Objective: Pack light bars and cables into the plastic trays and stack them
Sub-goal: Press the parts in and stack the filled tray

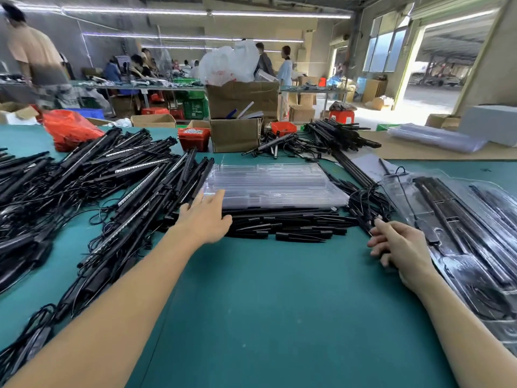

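The left hand [205,217] is held flat over the green mat [265,303], its fingers straight and spread, with nothing gripped; the fingertips are placed just at the near left corner of a stack of clear plastic trays [277,183], whose moulded channels are glossy and ribbed. Beneath and in front of that stack, directly ahead of the fingers, a row of slim matte black pieces [285,226] is laid side by side. To the left of the fingers, a broad heap of long black light bars [112,175] tangled with thin black cables is spread out, some bars showing pale dotted strips. The right hand [400,247] is seen with fingers curled; a thin black item appears to be pinched, though what it is cannot be told. Just right of those fingers, a filled clear tray [461,233] with black bars seated in its grooves is rested on the mat. Beyond the trays, cardboard boxes [237,134], a red bin [194,138] and a red plastic bag [71,128] are set, and a bright, concrete-walled workshop with other workers at benches is visible.
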The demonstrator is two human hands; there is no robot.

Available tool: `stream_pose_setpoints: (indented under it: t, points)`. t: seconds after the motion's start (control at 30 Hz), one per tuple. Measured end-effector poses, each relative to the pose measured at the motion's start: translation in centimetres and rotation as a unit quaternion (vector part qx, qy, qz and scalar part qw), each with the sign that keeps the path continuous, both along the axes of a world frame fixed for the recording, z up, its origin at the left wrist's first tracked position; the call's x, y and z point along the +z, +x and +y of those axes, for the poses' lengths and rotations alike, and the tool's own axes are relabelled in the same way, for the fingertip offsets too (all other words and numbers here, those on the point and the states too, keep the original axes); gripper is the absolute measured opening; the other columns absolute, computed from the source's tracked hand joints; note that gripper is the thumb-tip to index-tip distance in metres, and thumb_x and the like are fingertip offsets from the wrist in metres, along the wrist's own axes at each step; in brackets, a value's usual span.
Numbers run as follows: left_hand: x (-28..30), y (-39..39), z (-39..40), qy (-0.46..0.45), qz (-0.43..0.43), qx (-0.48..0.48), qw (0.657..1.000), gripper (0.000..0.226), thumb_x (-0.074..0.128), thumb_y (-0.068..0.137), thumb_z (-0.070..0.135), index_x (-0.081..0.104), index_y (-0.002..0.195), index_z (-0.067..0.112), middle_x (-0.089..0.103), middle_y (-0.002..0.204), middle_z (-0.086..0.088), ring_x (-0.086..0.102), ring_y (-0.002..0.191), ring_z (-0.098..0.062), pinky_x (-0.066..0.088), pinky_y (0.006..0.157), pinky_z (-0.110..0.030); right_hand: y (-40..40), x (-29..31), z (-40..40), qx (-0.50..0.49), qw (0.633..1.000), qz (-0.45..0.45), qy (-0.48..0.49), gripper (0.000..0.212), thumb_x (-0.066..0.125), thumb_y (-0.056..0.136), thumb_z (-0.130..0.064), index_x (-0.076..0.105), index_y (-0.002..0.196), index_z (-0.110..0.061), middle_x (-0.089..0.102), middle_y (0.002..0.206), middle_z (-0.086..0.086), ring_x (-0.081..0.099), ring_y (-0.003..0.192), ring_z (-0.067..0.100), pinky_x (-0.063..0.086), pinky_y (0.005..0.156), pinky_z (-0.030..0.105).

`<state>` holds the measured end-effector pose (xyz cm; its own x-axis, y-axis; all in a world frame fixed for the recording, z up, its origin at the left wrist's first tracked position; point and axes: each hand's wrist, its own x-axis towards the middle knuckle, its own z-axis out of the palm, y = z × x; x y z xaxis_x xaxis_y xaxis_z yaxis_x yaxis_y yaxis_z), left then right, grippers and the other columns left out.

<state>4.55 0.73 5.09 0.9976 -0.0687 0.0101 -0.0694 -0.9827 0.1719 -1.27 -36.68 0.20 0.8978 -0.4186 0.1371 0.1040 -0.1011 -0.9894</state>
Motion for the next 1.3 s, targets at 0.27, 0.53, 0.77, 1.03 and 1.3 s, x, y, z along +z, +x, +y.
stream_pose_setpoints:
  t: [0.27, 0.53, 0.77, 1.03, 1.3]
  points:
    - [-0.7, 1.6, -0.6, 0.042, 0.001, 0.016, 0.999, 0.051, 0.04, 0.102, 0.048, 0.031, 0.143, 0.019, 0.028, 0.144, -0.014, 0.028, 0.13, -0.032, 0.03, 0.106, -0.048, -1.1, 0.0, -0.1, 0.069, 0.997, -0.018, -0.039, 0.029, 0.061, 0.098, -0.019, 0.065, 0.079, 0.002, 0.064, 0.059, 0.015, 0.054, 0.039, 0.017, 0.034, 0.031, 0.017]
    - [-2.0, 1.9, 0.3, 0.023, 0.0, 0.01, 1.0, 0.063, 0.038, 0.102, 0.053, 0.024, 0.153, 0.019, 0.012, 0.161, -0.005, 0.015, 0.148, -0.026, 0.021, 0.115, -0.052, -0.6, -0.3, -0.4, 0.079, 0.996, -0.034, -0.031, 0.032, 0.06, 0.099, -0.021, 0.065, 0.08, 0.004, 0.064, 0.06, 0.016, 0.054, 0.039, 0.018, 0.034, 0.032, 0.018]
    - [-2.2, 2.1, 1.2, 0.006, -0.025, -0.005, 1.0, 0.07, 0.035, 0.101, 0.058, 0.022, 0.155, 0.016, 0.018, 0.162, -0.001, 0.017, 0.149, -0.024, 0.023, 0.114, -0.053, -0.7, -0.4, -0.3, 0.082, 0.995, -0.039, -0.039, 0.033, 0.06, 0.099, -0.02, 0.065, 0.079, 0.005, 0.064, 0.06, 0.016, 0.053, 0.038, 0.019, 0.034, 0.031, 0.018]
    - [-1.9, 3.1, 1.1, 0.081, -0.047, 0.007, 0.996, 0.068, 0.029, 0.096, 0.07, 0.036, 0.148, 0.025, 0.021, 0.152, -0.008, 0.017, 0.138, -0.03, 0.025, 0.112, -0.049, -0.8, -0.5, 0.0, 0.085, 0.994, -0.045, -0.05, 0.033, 0.059, 0.1, -0.018, 0.063, 0.077, 0.006, 0.061, 0.057, 0.016, 0.051, 0.037, 0.019, 0.032, 0.032, 0.016]
    - [-1.4, 3.6, 0.4, 0.005, 0.001, -0.044, 0.999, 0.086, 0.036, 0.095, 0.071, 0.027, 0.154, 0.01, 0.026, 0.163, -0.004, 0.025, 0.149, -0.022, 0.018, 0.12, -0.046, -0.9, -0.4, 0.1, 0.09, 0.993, -0.05, -0.054, 0.035, 0.06, 0.099, -0.022, 0.063, 0.077, 0.006, 0.063, 0.058, 0.014, 0.05, 0.037, 0.02, 0.032, 0.031, 0.017]
